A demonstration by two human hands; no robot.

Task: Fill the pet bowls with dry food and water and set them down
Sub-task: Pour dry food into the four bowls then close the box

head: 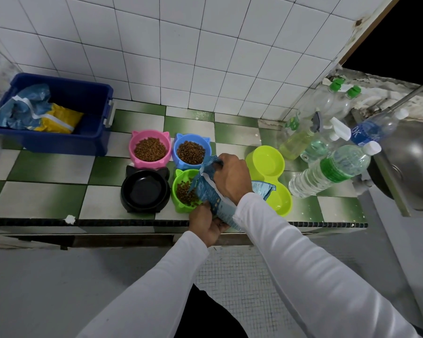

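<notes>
Both hands hold a blue dry-food bag [209,195], tilted with its mouth over the green cat-ear bowl [180,208]. My right hand [232,176] grips the bag's upper part and my left hand [204,223] its lower end. The green bowl holds some brown kibble. Behind it, the pink bowl [150,150] and blue bowl [192,150] are heaped with kibble. The black bowl [145,191] to the left holds no food. A lime double bowl [269,164], also without food, sits right of my hands, partly hidden by the bag and sleeve.
A blue bin [83,118] with food bags stands at the counter's back left. Water bottles [332,169] and spray bottles [300,140] crowd the right, beside a steel sink [410,162]. The counter's front edge [132,223] runs just below the bowls.
</notes>
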